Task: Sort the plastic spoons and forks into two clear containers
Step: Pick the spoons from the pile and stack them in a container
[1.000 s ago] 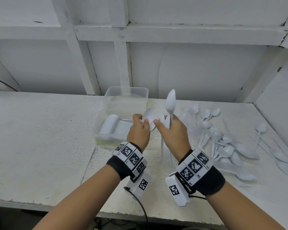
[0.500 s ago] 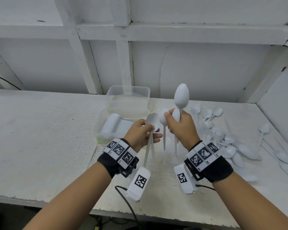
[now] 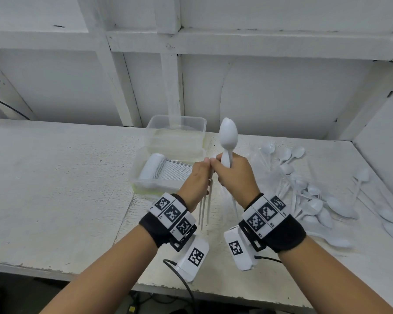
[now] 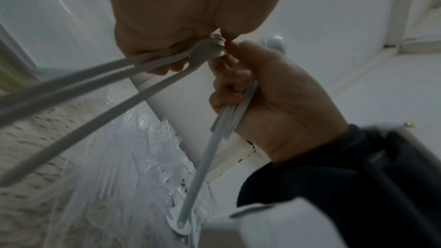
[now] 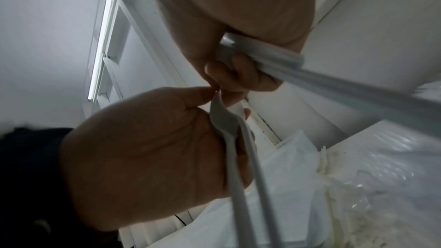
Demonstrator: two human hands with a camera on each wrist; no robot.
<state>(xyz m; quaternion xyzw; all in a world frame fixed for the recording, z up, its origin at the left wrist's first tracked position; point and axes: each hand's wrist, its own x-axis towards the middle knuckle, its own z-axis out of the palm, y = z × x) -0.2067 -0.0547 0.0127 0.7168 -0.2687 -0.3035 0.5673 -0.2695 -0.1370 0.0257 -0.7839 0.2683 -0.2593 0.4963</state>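
I have my right hand (image 3: 236,175) fisted round upright spoons (image 3: 228,137), my left hand (image 3: 196,180) gripping spoon handles (image 3: 204,206) that hang down, knuckles touching. Two clear containers (image 3: 176,141) sit mid-worktop (image 3: 55,177) toward the back edge; loose cutlery (image 3: 315,196) lies toward the right edge.

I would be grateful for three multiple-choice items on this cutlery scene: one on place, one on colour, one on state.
1. Where does the loose cutlery pile lie?
A. right of the hands
B. left of the containers
C. on the shelf

2. What colour is the raised spoon?
A. black
B. white
C. red

3. What is the right hand doing?
A. resting flat
B. hanging empty
C. gripping spoon handles

Answers: 1 A, the pile spreads over the table's right side. 2 B, its bowl is plain white. 3 C, fingers curl round the handles.
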